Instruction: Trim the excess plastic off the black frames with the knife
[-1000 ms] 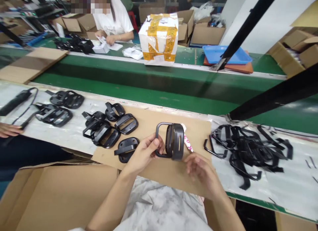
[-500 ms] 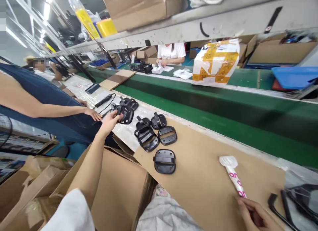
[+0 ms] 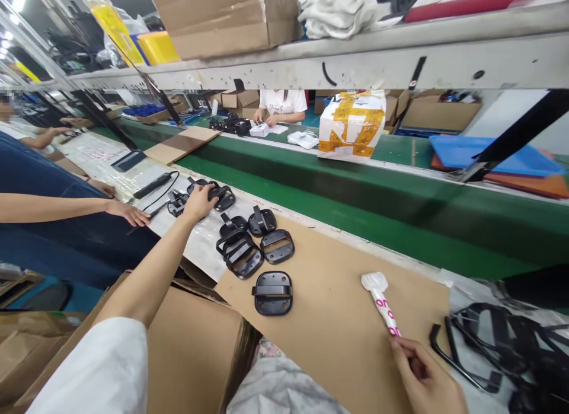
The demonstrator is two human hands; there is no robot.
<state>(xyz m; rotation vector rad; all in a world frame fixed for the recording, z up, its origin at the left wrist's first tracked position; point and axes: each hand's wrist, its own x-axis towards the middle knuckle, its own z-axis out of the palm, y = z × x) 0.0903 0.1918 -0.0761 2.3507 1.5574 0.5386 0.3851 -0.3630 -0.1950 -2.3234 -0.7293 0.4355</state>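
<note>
My left hand (image 3: 200, 203) reaches to the far left group of black parts, its fingers curled over a rounded black plate with a raised strap (image 3: 223, 197); its fingertips are partly hidden among the parts. Another black strapped part (image 3: 176, 203) lies beside my wrist. Closer to me is a group of similar plates, among them a plate (image 3: 278, 247) on the brown sheet. A single black plate (image 3: 272, 301) lies apart, nearest my lap. My right hand (image 3: 422, 366) pinches the lower end of a slim white-wrapped stick with pink letters (image 3: 384, 310), its wider end pointing away.
A co-worker's arm (image 3: 128, 213) rests by the bench at left, near a black corded tool (image 3: 153, 184). Black bent tubes (image 3: 471, 366) lie at right. Beyond the bench runs a green conveyor (image 3: 338, 203) with a taped white box (image 3: 353, 126). A shelf (image 3: 284, 70) overhangs.
My left hand has lowered the black plate it held up into the far group. My right hand still grips the wrapped stick. The view has turned somewhat right.
</note>
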